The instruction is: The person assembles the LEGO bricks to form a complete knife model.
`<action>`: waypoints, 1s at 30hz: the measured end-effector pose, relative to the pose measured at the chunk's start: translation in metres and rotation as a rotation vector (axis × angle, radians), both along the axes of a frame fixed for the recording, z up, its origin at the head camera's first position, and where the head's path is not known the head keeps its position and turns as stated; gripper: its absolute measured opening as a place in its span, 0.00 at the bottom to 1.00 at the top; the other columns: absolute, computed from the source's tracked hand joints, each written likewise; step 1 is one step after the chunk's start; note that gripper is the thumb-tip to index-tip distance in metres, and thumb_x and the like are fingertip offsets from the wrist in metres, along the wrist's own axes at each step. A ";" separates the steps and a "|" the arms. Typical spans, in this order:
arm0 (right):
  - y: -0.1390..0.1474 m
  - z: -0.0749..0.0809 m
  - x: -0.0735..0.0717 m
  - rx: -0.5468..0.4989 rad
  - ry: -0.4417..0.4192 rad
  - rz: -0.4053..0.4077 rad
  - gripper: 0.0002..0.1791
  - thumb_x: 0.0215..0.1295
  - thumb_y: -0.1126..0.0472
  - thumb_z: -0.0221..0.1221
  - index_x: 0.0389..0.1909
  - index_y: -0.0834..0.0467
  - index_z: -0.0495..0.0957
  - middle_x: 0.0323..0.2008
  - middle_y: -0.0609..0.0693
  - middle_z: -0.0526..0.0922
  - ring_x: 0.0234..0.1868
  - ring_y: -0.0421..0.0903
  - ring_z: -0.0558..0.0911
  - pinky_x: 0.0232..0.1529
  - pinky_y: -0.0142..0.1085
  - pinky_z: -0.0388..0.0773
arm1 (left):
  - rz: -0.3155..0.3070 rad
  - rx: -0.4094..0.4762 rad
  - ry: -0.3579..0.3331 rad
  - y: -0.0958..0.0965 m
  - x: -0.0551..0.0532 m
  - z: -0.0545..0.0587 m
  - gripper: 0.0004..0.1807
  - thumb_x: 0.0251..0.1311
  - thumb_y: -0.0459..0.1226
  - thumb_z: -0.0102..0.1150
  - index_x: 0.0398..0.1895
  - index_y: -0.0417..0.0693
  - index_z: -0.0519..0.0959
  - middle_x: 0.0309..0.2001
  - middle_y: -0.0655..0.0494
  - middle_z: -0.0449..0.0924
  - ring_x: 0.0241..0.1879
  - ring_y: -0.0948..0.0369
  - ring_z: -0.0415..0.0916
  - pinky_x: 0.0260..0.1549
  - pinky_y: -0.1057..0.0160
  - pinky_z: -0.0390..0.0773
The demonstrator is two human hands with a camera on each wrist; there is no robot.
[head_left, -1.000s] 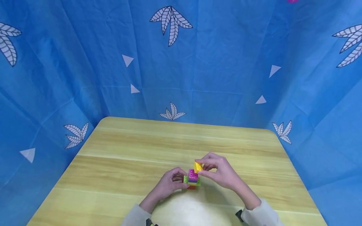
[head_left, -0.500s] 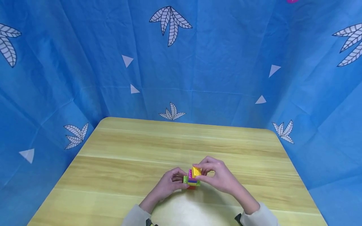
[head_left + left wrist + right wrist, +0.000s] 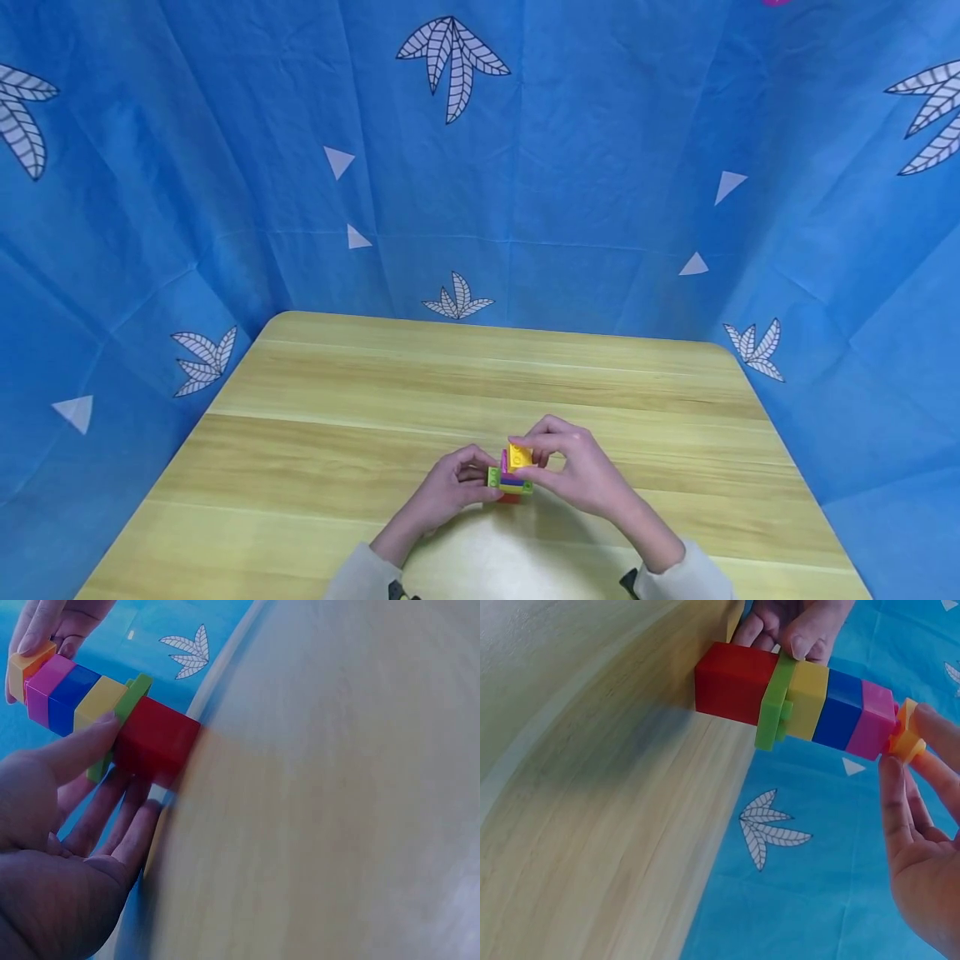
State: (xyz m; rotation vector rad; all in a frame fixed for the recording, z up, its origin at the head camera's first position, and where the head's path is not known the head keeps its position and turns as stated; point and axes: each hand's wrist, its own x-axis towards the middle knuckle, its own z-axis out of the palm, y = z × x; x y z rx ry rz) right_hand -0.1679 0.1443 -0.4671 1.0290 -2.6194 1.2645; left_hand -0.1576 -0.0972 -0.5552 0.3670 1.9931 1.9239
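Note:
A tower of toy building bricks stands on the wooden table. From the bottom up it has a red brick [image 3: 159, 742], a flat light green brick [image 3: 769, 712], a yellow brick [image 3: 807, 701], a blue brick [image 3: 838, 712] and a pink brick [image 3: 870, 720]. My left hand [image 3: 447, 489] holds the tower low from the left, its thumb across the yellow and green bricks. At the top my right hand [image 3: 581, 471] pinches an orange-yellow brick [image 3: 521, 456] between thumb and fingers. That brick sits tilted right at the pink brick's studs, some of which show in the right wrist view.
The light wooden table [image 3: 360, 383] has rounded far corners. Blue cloth [image 3: 585, 167] printed with leaves and triangles hangs behind it and at both sides. Grey sleeves [image 3: 686, 575] with dark straps show at the near edge.
My right hand has lowered the orange-yellow brick and shifted it slightly left onto the top of the pink brick, turning it a little. The left hand has stayed on the tower.

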 end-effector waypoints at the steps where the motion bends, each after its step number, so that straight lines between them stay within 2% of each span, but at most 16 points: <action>1: 0.000 0.000 0.000 0.002 0.004 -0.002 0.20 0.58 0.57 0.75 0.53 0.53 0.88 0.40 0.38 0.82 0.35 0.35 0.80 0.35 0.39 0.86 | -0.001 0.001 0.001 0.000 0.000 0.000 0.20 0.61 0.35 0.72 0.55 0.43 0.78 0.55 0.46 0.84 0.56 0.50 0.82 0.52 0.61 0.86; 11: -0.005 -0.002 -0.001 0.004 0.049 0.005 0.20 0.59 0.56 0.75 0.53 0.54 0.88 0.39 0.38 0.81 0.36 0.37 0.80 0.35 0.30 0.81 | -0.027 0.022 0.007 -0.001 -0.003 -0.005 0.19 0.63 0.36 0.71 0.55 0.44 0.78 0.56 0.46 0.84 0.56 0.53 0.83 0.52 0.60 0.86; 20: -0.007 -0.003 -0.002 0.015 0.047 -0.016 0.21 0.59 0.52 0.75 0.54 0.50 0.88 0.39 0.37 0.81 0.37 0.42 0.81 0.38 0.33 0.83 | -0.022 0.036 -0.006 -0.001 -0.003 -0.007 0.19 0.62 0.34 0.71 0.55 0.43 0.78 0.56 0.45 0.84 0.56 0.53 0.83 0.53 0.60 0.86; 30: -0.007 -0.009 -0.002 -0.025 0.093 -0.023 0.22 0.56 0.55 0.76 0.53 0.51 0.88 0.38 0.36 0.80 0.34 0.44 0.80 0.32 0.35 0.80 | -0.019 0.025 0.004 -0.001 -0.003 -0.006 0.19 0.62 0.36 0.72 0.54 0.45 0.79 0.55 0.47 0.85 0.56 0.53 0.83 0.53 0.60 0.86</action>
